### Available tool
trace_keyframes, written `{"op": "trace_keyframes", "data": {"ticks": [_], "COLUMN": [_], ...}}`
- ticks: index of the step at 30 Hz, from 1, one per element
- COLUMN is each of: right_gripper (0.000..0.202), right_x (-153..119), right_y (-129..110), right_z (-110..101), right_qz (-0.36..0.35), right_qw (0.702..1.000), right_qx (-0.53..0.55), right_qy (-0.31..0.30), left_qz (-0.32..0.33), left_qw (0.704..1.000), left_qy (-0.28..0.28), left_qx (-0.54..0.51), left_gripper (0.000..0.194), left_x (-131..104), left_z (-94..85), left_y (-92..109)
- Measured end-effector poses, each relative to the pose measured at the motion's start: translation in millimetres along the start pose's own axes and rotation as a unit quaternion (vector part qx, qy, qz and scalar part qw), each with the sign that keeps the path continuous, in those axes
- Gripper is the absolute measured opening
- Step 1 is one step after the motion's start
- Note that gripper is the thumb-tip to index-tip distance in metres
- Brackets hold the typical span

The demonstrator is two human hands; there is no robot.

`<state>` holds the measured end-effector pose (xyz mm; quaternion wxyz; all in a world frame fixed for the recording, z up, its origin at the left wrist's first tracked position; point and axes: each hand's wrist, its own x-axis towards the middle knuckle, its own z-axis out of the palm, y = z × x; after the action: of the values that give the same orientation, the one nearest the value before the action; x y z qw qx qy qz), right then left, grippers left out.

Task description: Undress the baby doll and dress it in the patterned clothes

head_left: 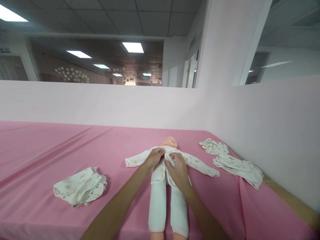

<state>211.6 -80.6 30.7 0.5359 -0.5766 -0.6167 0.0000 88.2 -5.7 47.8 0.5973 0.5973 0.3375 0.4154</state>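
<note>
A baby doll (170,141) lies on its back, its head toward the wall and its feet toward me. It wears a white printed jacket (158,175) with both sleeves spread sideways, and pale trousers (157,208). At the upper chest, my left hand (155,158) pinches the jacket's front edge near the neckline. Just to its right, my right hand (178,168) has its fingers closed on the other front edge, a little lower. The jacket's lower front hangs apart in the middle. Any fastener between my fingertips is too small to make out.
A crumpled printed cloth (80,186) lies to the left on the pink sheet (120,146). Two more pieces of printed clothing, one farther (214,146) and one nearer (238,169), lie at the right beside the wall. A white wall (100,105) with windows stands behind.
</note>
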Motion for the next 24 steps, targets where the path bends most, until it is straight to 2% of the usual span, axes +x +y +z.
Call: {"op": "trace_keyframes", "data": {"ticks": [5,9,12,14,17,20,24], "right_gripper": [0.024,0.025,0.024,0.022,0.02,0.013,0.012], "right_x": [-9.0,-13.6,-18.6,-21.9,-25.5,-26.8,-24.9], "right_y": [-3.3,-12.8,-17.3,-16.6,-12.0,-8.6,-9.8], "right_z": [-0.5,-0.9,-1.3,-1.6,-3.3,-7.1,-14.0], "right_qz": [-0.021,-0.038,-0.056,-0.066,-0.063,-0.035,0.062], "right_qw": [0.995,0.98,0.97,0.968,0.974,0.987,0.998], "right_qx": [-0.092,-0.187,-0.229,-0.237,-0.216,-0.156,-0.013], "right_qy": [-0.03,-0.055,-0.053,-0.045,-0.028,-0.007,0.005], "left_qz": [0.018,0.023,0.053,0.082,0.126,0.142,0.131], "left_qw": [0.999,0.999,0.999,0.994,0.969,0.937,0.897], "left_qy": [0.002,-0.003,-0.002,0.025,0.056,0.055,0.061], "left_qx": [-0.036,-0.04,-0.005,0.064,0.205,0.313,0.417], "left_gripper": [0.027,0.022,0.021,0.017,0.012,0.01,0.012], "left_x": [0.5,-0.4,-1.6,-3.4,-12.7,-32.7,-61.1], "left_z": [-0.3,4.2,10.5,14.1,15.6,13.2,12.6], "left_y": [4.0,5.1,4.2,4.8,10.3,16.7,12.2]}}
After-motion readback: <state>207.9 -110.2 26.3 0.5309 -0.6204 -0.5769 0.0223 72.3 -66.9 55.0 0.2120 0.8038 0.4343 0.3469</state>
